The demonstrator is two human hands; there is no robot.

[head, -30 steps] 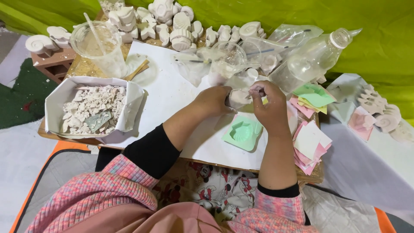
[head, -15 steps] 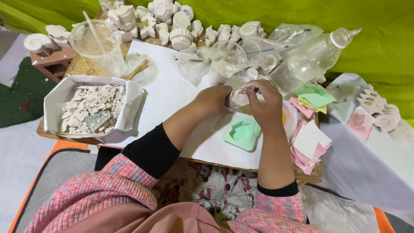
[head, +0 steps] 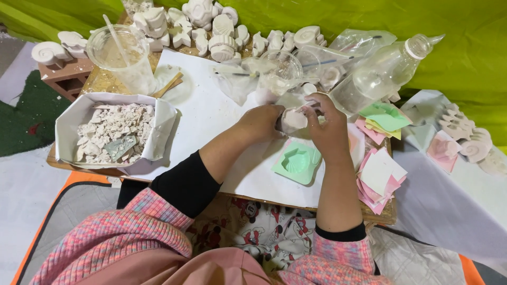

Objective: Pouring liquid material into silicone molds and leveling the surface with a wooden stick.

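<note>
Both my hands meet over the middle of a white paper sheet (head: 206,113) on a low wooden board. My left hand (head: 262,121) and my right hand (head: 328,128) together grip a small pale mould with a white plaster cast (head: 293,119) in it, fingers curled around its edges. Just below the hands lies a green shell-shaped mould (head: 297,161) flat on the paper.
A white box of broken plaster bits (head: 113,132) sits at left. A clear cup with a stick (head: 120,53) stands behind it. Several white shell casts (head: 211,26) line the back. A clear plastic bottle (head: 383,74) and stacked coloured moulds (head: 380,179) are at right.
The right hand has shifted slightly to the right and lower around the cast; the left hand stays on it. Nothing else has moved.
</note>
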